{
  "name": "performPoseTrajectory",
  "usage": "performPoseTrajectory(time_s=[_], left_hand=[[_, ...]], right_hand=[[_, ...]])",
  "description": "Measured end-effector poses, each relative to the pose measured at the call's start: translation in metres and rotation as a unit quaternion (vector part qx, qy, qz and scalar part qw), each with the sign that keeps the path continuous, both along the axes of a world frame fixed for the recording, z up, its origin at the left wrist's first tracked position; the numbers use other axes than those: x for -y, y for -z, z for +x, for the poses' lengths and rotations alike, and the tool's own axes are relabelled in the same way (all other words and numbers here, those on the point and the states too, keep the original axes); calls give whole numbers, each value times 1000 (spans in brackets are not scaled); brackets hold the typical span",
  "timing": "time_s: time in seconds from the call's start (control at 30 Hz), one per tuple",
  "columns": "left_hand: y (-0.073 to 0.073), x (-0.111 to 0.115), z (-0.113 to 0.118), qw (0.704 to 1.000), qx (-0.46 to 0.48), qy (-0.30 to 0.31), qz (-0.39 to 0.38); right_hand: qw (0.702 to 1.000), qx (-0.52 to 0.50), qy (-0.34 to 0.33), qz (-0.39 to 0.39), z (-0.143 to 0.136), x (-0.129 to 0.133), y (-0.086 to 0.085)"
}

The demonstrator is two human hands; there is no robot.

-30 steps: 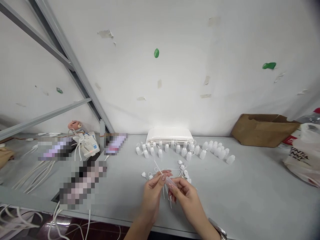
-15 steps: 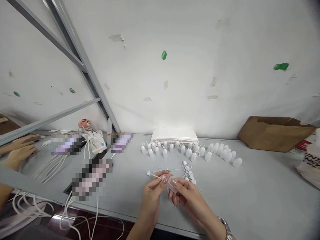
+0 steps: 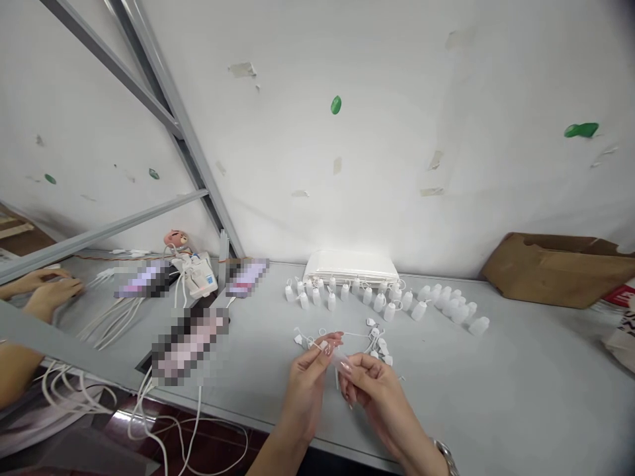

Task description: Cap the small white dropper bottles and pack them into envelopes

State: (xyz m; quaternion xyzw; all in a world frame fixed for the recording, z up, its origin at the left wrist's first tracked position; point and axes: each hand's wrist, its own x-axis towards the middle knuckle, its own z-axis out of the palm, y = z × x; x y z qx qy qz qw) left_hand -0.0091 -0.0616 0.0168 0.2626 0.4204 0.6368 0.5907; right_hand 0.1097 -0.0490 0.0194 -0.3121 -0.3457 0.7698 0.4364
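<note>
My right hand (image 3: pixel 377 387) is closed on a small translucent plastic bottle (image 3: pixel 341 361), which it holds tilted just above the grey table. Against the top end of that bottle, my left hand (image 3: pixel 307 380) pinches a small white cap (image 3: pixel 325 345); the fingertips partly hide how the two meet. A thin white strap runs leftward from the pinched fingers to a loose white piece (image 3: pixel 298 339). Beyond my right hand lies a heap of white strapped caps (image 3: pixel 378 344). Behind the hands stand several bottles (image 3: pixel 331 302) with caps and looped straps.
More small bottles (image 3: pixel 454 305) without visible straps stand to the right. A white flat stack (image 3: pixel 350 264) lies against the wall, and a brown cardboard box (image 3: pixel 555 271) is at far right. Phones, cables and a power strip (image 3: pixel 202 281) occupy the left, near another person's hands (image 3: pixel 52 291).
The view has shifted slightly left. Both my hands remain together at the bottle, with my right fingers a little lower along it. The other person's hands have moved.
</note>
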Motion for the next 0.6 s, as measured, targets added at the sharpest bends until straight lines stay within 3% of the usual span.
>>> performPoseTrajectory(time_s=[0.1, 0.2, 0.4, 0.6], left_hand=[[-2, -3, -3, 1000, 5, 11, 8], [-6, -5, -6, 999, 26, 32, -7], [-9, -5, -9, 999, 24, 21, -13], [-9, -7, -9, 1000, -23, -8, -8]], right_hand=[[993, -84, -48, -71, -2, -4, -5], [989, -102, -47, -96, -3, -5, -9], [997, -46, -19, -52, -4, -2, -16], [999, 18, 12, 23, -5, -2, -6]])
